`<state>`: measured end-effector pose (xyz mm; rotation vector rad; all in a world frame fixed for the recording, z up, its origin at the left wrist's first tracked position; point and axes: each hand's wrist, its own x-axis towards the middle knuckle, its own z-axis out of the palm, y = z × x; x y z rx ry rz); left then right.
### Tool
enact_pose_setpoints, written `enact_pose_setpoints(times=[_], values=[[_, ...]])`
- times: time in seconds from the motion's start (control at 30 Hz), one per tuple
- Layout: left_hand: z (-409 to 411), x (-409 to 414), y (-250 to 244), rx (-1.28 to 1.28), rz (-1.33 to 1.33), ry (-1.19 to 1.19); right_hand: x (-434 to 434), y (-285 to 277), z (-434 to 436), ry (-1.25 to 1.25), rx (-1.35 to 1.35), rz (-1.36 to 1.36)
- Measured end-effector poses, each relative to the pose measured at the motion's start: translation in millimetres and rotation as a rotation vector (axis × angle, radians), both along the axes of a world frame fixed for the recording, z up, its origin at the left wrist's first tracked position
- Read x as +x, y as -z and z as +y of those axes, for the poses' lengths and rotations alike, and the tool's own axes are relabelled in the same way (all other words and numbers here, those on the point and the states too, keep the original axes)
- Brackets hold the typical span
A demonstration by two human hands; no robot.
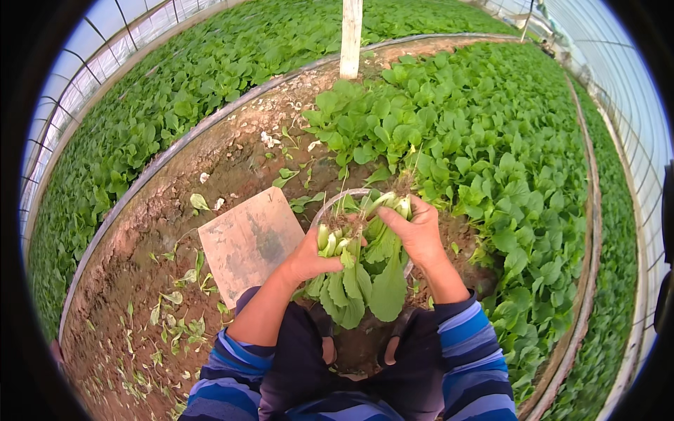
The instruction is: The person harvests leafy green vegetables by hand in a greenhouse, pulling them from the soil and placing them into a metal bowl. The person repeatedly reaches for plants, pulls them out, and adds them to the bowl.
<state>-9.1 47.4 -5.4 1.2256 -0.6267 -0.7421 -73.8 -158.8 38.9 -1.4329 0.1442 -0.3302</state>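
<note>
My left hand [310,258] is closed around a bunch of leafy greens [342,287], with pale stems and soil-covered roots upward and leaves hanging down. In my right hand [416,231] is a smaller bunch of the same greens [388,284], gripped near its stems, roots pointing up and away from me. Both bunches are side by side above a round container, whose pale rim [329,202] shows behind them; its inside is mostly hidden by hands and leaves. A worn, soil-stained flat board [253,242] lies on the ground left of the container.
Dense leafy plants [505,158] grow at the right, and another bed [174,100] lies beyond a long hose or pipe [174,152]. A whitish post [350,42] stands ahead. Loose leaves [179,329] litter the soil at left. My feet are below the container.
</note>
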Motion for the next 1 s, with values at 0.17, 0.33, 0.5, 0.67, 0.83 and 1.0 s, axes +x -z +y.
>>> enact_pose_setpoints(times=[0.17,0.33,0.5,0.67,0.83,1.0], values=[[4,8,-12,-0.097,-0.010,-0.069,-1,-9,-30,0.078,-0.338,0.006],[-2,4,-5,-0.040,-0.065,-0.102,-5,-1,-9,-0.087,-0.412,0.079],[-4,-4,-11,0.079,-0.078,-0.159,-5,2,12,-0.148,-0.255,0.066],[-2,-1,4,0.039,-0.032,-0.212,-6,7,17,-0.145,-0.301,-0.023],[-7,-6,-6,0.012,0.042,-0.189,-3,14,11,-0.061,-0.284,0.002],[-10,-7,0,-0.032,0.175,-0.158,2,27,17,0.050,-0.414,-0.095]])
